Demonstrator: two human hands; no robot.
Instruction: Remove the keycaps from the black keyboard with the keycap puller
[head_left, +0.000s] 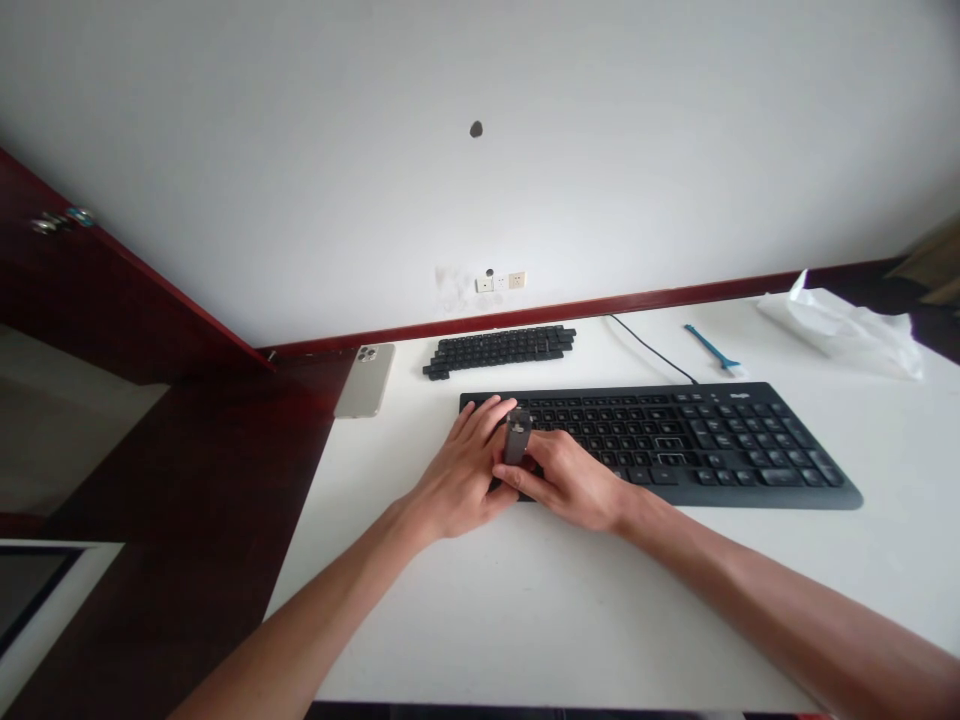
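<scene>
Two bare hands are working over one black full-size computer keyboard (697,450) on a white bench (525,620), and we are marking a small dark-grey rectangular object (517,435) standing upright between them, above the keyboard's left half. We are reading the right hand (562,485) as grasping it, grip clenched on its lower end. The left hand (457,480) is curving just beside it, fingers (480,415) lying on the keys, and we cannot tell whether that grip is holding the object too. We are judging the object as light, stiff and possibly slippery, best taken by its long flat sides. We are judging the keyboard as light but stiff, best taken by its front edge. Behind it, a loose cluster of black keycaps (499,350) is lying on the bench, a champagne-coloured triple-camera smartphone (365,380) is lying near the left edge, and a thin black cable (649,348) is running toward the back. A slim blue tool (709,345) and a crumpled white plastic bag (847,335) are lying at right. We are seeing a tiny logo (742,396) on the keyboard, unreadable.
</scene>
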